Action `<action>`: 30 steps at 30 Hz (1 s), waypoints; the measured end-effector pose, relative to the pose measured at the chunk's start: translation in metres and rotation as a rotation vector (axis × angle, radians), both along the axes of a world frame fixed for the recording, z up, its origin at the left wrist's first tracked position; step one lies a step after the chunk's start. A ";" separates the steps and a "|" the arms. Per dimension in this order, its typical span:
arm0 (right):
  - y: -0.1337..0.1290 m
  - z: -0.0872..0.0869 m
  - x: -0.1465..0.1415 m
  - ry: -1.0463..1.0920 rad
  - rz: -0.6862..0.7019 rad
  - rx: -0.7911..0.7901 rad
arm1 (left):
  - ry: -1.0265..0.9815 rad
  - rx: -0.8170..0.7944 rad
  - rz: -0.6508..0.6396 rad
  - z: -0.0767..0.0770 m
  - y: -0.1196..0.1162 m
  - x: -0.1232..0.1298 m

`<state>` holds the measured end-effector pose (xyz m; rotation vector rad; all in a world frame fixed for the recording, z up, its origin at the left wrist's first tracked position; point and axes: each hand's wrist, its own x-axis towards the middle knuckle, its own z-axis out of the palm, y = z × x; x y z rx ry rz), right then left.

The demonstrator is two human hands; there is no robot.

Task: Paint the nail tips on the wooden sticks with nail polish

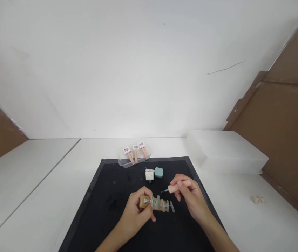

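My left hand [137, 213] grips one end of a tan nail tip holder [143, 201], its fingers wrapped round it. Several pale false nails [162, 204] stand in a row along the holder, and the one nearest my fingers shows some green. In my right hand [187, 191] is a nail polish brush [174, 188], pinched by its pink cap handle. Its dark green bristle end points left, just above the false nails and apart from them. A teal polish bottle [158, 172] stands beyond my hands, beside a white bottle [149, 175].
A black mat [107, 196] lies on the white table [67, 196]. At its far edge a clear plastic tray [124, 163] holds three pink-capped bottles [135, 148]. A white box [228, 154] sits at the right, with small cream-coloured pieces [258, 199] nearer me.
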<state>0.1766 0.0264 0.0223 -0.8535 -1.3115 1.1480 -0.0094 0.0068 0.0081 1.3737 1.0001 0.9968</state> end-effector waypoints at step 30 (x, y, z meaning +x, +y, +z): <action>-0.006 0.013 0.001 -0.349 0.071 0.147 | -0.536 -0.485 -0.020 0.000 0.003 0.007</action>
